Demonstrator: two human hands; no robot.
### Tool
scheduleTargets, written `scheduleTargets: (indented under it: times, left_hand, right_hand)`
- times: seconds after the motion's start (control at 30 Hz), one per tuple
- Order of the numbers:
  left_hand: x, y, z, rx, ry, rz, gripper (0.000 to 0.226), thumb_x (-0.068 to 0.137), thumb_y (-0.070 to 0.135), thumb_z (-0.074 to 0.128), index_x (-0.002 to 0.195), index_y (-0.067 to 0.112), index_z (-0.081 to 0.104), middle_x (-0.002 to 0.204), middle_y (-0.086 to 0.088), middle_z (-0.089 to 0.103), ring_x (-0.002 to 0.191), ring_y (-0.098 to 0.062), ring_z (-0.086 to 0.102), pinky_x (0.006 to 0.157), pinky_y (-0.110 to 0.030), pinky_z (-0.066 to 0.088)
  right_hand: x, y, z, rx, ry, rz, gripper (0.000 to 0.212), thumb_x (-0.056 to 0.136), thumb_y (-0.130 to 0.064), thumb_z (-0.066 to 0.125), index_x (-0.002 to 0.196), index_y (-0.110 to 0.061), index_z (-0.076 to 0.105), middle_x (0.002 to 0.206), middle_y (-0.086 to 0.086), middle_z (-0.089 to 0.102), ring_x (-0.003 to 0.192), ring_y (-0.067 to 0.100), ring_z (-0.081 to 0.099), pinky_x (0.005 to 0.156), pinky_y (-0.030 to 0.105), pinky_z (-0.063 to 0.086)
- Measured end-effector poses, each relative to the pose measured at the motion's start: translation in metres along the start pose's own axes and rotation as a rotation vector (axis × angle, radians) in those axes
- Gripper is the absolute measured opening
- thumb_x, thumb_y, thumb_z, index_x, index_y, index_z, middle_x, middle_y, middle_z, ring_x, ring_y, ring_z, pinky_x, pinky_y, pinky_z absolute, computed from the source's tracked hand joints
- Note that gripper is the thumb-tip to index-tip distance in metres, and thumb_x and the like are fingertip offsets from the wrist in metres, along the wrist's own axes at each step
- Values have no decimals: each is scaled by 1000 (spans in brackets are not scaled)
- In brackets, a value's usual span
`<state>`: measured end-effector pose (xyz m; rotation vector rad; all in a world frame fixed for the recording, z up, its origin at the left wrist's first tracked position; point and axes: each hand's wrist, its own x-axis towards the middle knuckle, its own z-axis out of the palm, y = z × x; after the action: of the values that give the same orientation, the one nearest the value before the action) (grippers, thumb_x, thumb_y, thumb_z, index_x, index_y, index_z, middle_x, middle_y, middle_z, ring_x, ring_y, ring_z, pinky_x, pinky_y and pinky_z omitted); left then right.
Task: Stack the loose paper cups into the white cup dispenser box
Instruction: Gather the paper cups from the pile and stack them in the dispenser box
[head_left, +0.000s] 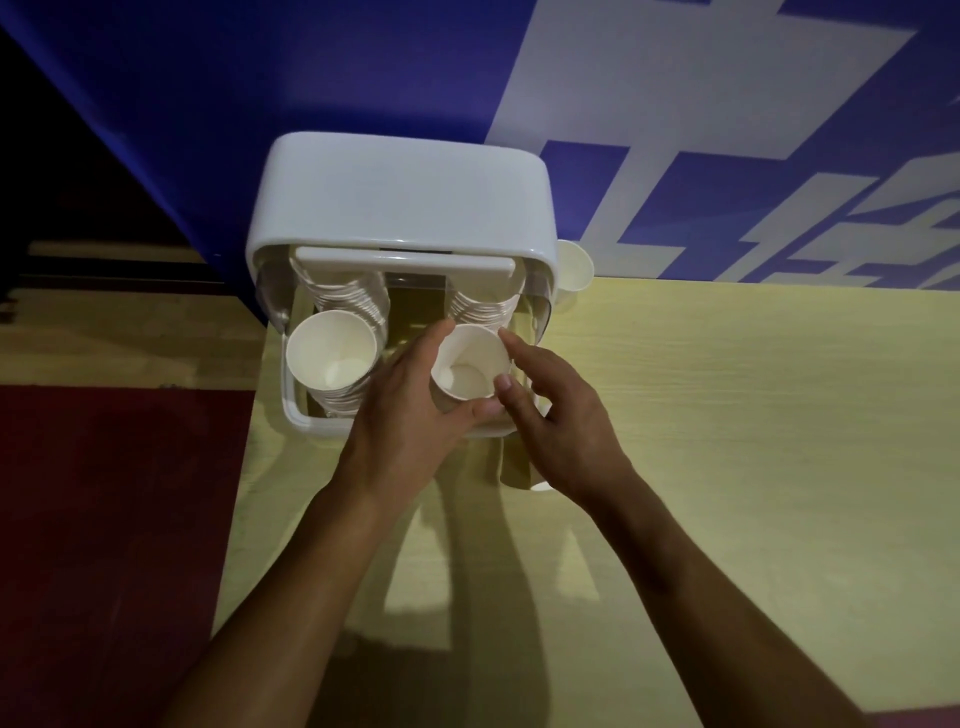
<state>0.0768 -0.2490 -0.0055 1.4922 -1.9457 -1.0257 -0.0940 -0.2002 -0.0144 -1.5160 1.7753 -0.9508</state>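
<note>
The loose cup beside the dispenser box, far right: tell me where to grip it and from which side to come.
Take the loose cup by its wall, just behind the rim, coming from the right. It seems to lie tipped, mouth toward the camera, with its left side tucked behind the dispenser box. So only the right side is free. Both the left hand and right hand are busy on another cup.

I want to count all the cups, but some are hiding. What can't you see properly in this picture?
Head view only:
- Right stack: its lower part is hidden by the held cup and both hands, left hand, right hand.
- Cup behind the dispenser box: only part of the side cup shows.
- Something white under the right wrist: mostly hidden, unclear.
- Stacked rims: too small to count.
</note>
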Motion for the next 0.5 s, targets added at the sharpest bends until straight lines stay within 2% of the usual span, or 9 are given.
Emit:
scheduleTargets:
  times: [0.07, 0.13, 0.23, 0.3, 0.37, 0.43, 0.5]
  left_hand:
    - [-5, 2, -2, 28, 11, 43, 96, 75, 57, 82, 154, 22, 42, 157, 2, 49, 142, -17, 46, 104, -20, 36]
    - [-21, 5, -6, 68, 93, 167, 94, 79, 63, 75, 153, 17, 43, 163, 1, 41, 150, -17, 39, 114, -18, 32]
    - [-57, 19, -4, 136, 207, 420, 62, 88, 47, 71, 138, 13, 55, 146, -2, 52, 136, -18, 51, 112, -20, 40]
    - [-71, 22, 15, 203, 124, 561, 45, 89, 35, 67, 130, 18, 59, 139, 2, 54, 126, -17, 56, 103, -26, 48]
    - [-68, 14, 44, 352, -51, 652, 50, 85, 22, 69, 133, 24, 56, 143, 5, 53, 130, -18, 54, 100, -34, 52]
    - [-55, 6, 71, 536, -184, 740, 64, 82, 7, 70, 140, 27, 52, 150, 5, 51, 140, -20, 47, 107, -42, 53]
    - [-41, 2, 87, 698, -251, 851, 70, 84, -1, 57, 148, 25, 47, 155, 1, 49, 145, -25, 44, 117, -45, 44]
  right_hand:
    - [-2, 0, -9, 70, 39, 50, 39, 106, -37, 53, 143, -27, 60, 138, -12, 64, 126, 0, 58, 101, 20, 47]
    - [-4, 1, -25, 174, 153, 120, 32, 107, -35, 52, 133, -25, 68, 127, -9, 72, 115, 5, 66, 98, 29, 54]
    - [-1, 16, -58, 179, 287, 210, 28, 108, -30, 51, 122, -18, 73, 105, -5, 76, 89, 10, 72, 86, 45, 60]
    - [6, 31, -77, 123, 316, 258, 29, 107, -31, 52, 120, -17, 73, 101, -5, 75, 85, 12, 72, 84, 51, 60]
    - [19, 48, -91, 81, 311, 308, 29, 105, -32, 54, 121, -17, 73, 103, -5, 75, 86, 13, 72, 85, 52, 59]
    - [37, 64, -99, 28, 275, 332, 28, 103, -30, 58, 125, -18, 71, 110, -3, 74, 89, 13, 71, 88, 47, 60]
    - [57, 76, -101, -53, 188, 340, 37, 100, -29, 62, 135, -19, 64, 123, -1, 71, 94, 14, 68, 87, 37, 58]
